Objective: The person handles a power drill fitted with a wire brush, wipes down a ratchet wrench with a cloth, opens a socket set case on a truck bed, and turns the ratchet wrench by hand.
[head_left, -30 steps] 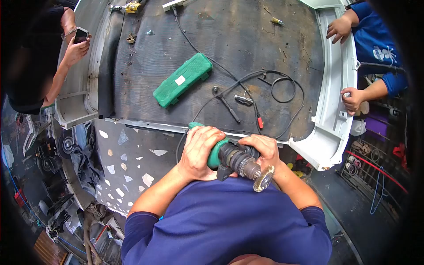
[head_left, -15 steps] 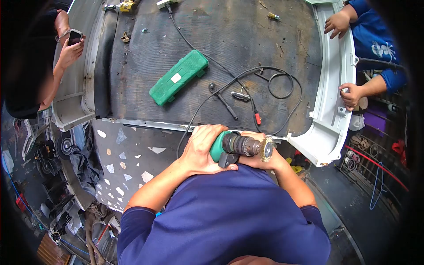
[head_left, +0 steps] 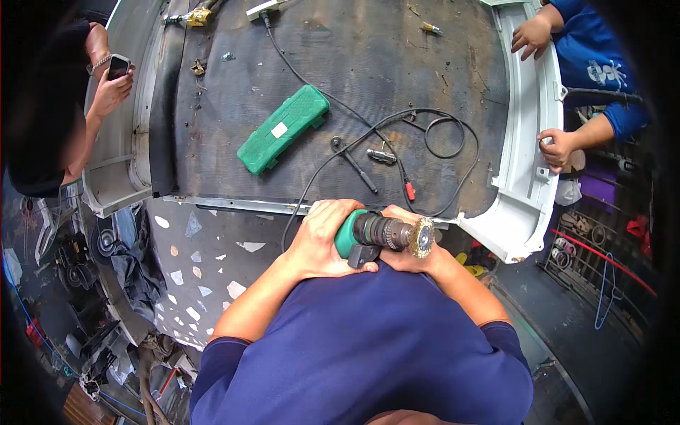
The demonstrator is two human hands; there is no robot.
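Observation:
Close to my chest I hold a green and black power drill point(head_left: 370, 232) with a brass-coloured wire wheel brush point(head_left: 423, 237) in its chuck. The brush points to the right. My left hand point(head_left: 320, 237) is wrapped round the green rear of the body, its thumb beneath. Behind the chuck, my right hand point(head_left: 414, 261) grips the drill; the chuck and brush hide part of its fingers. Beyond my hands, on the truck bed, lie a green plastic case point(head_left: 287, 127), a black side handle point(head_left: 354, 164), a folding multi-tool point(head_left: 382, 156) and a black cable point(head_left: 368, 131) with a red connector point(head_left: 409, 191).
White side panels point(head_left: 524, 142) border the dark bed mat point(head_left: 234, 85). A person at left holds a phone point(head_left: 119, 67); another in blue rests both hands point(head_left: 558, 149) on the right panel. A yellow tool point(head_left: 198, 17) and a white power strip point(head_left: 263, 10) lie at the far end.
The view has shifted slightly, so the bed and its items appear a little further left. My hands keep the same hold on the drill.

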